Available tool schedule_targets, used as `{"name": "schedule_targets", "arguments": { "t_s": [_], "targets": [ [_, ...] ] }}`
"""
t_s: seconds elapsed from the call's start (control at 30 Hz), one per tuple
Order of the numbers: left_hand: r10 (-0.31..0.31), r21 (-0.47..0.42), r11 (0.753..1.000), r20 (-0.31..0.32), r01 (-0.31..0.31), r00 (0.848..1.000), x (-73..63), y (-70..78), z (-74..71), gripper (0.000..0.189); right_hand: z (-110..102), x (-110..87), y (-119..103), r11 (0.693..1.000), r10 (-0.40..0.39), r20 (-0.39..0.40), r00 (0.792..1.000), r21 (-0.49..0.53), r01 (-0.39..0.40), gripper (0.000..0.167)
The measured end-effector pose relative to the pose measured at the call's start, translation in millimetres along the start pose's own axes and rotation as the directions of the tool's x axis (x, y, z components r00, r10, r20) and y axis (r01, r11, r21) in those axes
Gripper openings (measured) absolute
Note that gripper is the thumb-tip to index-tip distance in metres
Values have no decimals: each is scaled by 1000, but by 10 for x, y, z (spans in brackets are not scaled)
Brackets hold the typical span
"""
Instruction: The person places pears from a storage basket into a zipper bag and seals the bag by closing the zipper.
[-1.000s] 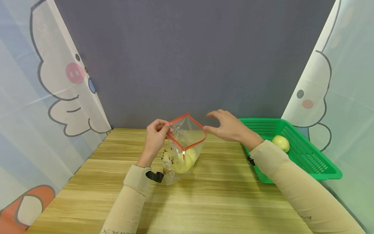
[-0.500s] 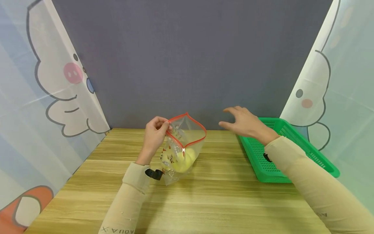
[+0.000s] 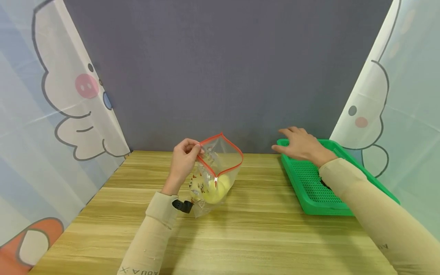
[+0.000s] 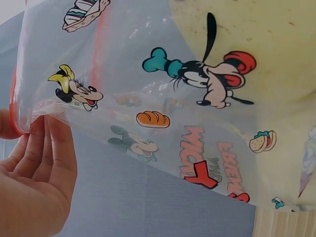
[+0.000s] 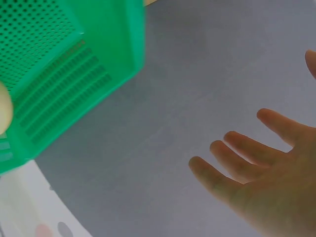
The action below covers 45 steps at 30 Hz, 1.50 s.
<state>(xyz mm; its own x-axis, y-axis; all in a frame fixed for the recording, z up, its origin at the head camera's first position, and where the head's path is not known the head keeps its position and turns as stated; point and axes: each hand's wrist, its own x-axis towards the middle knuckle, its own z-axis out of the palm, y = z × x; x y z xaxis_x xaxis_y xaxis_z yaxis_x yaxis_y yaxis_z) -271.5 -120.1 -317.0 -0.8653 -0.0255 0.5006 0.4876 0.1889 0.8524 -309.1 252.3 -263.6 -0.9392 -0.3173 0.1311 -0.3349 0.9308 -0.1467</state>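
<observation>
My left hand [image 3: 183,162] pinches the red-edged mouth of a clear zip bag [image 3: 220,158] by its left corner. Printed cartoon figures cover the bag in the left wrist view, where my fingers [image 4: 57,153] hold its rim. Several pale yellow-green apples [image 3: 215,191] lie inside it, and its mouth gapes with a white slider at the front. Over the left rim of the green basket [image 3: 309,202] hovers my right hand [image 3: 304,147], its fingers spread and holding nothing. One pale fruit [image 5: 4,108] shows at the left edge in the right wrist view; the head view hides it behind the arm.
The wooden table [image 3: 261,236] carries the bag near its middle and the basket at its right. A dark grey panel [image 3: 220,68] rises behind the table. Cartoon-printed curtains [image 3: 65,126] flank both sides.
My right hand has moved away from the bag's right rim, rightward to the basket. The left hand keeps its pinch on the bag, almost unmoved.
</observation>
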Motion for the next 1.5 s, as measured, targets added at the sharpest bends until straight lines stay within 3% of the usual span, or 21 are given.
{"name": "schedule_targets", "arguments": {
  "t_s": [0.3,1.13,1.5],
  "targets": [
    [5,-23,1000,5,-5,1000,-20,-12,-2,16,117,53,310,1000,30,2,1000,2,-30,93],
    [4,-46,999,15,-4,1000,-39,8,-34,17,301,24,798,982,164,71,984,87,-170,100],
    [-4,-44,999,19,5,1000,-42,6,-19,17,436,-4,1048,965,205,160,966,135,-227,102]
  ]
}}
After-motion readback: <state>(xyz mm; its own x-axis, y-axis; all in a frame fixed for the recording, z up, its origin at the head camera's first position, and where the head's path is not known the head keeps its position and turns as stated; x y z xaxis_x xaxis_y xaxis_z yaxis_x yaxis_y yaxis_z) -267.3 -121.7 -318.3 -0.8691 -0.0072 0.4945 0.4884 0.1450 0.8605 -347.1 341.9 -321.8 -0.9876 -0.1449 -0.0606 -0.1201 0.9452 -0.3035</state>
